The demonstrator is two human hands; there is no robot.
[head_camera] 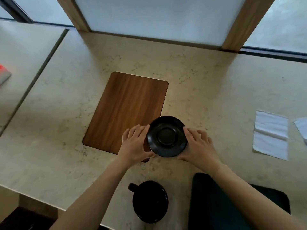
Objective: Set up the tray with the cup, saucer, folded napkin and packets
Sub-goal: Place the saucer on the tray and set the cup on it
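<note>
Holding the black saucer [167, 136] takes both hands here. The left hand [134, 145] grips its left edge and the right hand [199, 146] grips its right edge, with fingers bent round the rim on each side. The saucer sits at the near right corner of the wooden tray [126, 112]. Part of it is over the tray and part is over the pale table [216, 83]. I cannot tell if it touches the tray or is just above it.

What could go wrong? I think the saucer could end up half on and half off the tray. Then it would sit crooked and the cup could tip later. It looks smooth too, so it might slip if one hand lets go first. An arm pulling back could also bump the black cup [149, 200], which stands near the table's front edge, close to the person.

Now the count. I see one tray, one saucer and one cup. One white napkin [270, 134] lies flat far off to the right. Another white piece [301, 126] pokes in at the picture's edge beside it. I see no packets that I can be sure of.
</note>
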